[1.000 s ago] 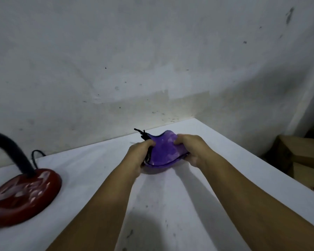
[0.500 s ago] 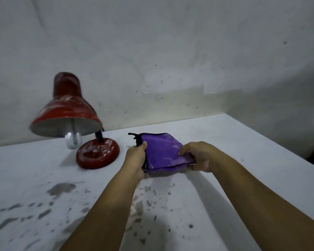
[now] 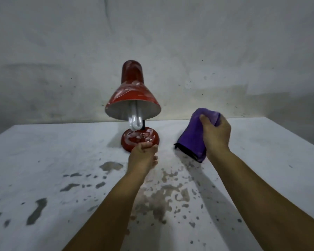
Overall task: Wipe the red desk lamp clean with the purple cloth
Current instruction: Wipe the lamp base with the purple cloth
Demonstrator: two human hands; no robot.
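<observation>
R hand (image 3: 216,134) grips purple cloth (image 3: 192,140); L hand (image 3: 143,156) at lamp (image 3: 132,95) base, prob. touching, fingers relaxed.

Both forearms are bare to the frame's edge, and the hands (image 3: 143,156) carry no visible gloves or rings.

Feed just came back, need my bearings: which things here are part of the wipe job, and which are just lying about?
Job:
red desk lamp, smeared white
purple cloth, held in the right hand
left hand, at the lamp base

Lying about:
white table with dark wet patches
stained wall
</observation>
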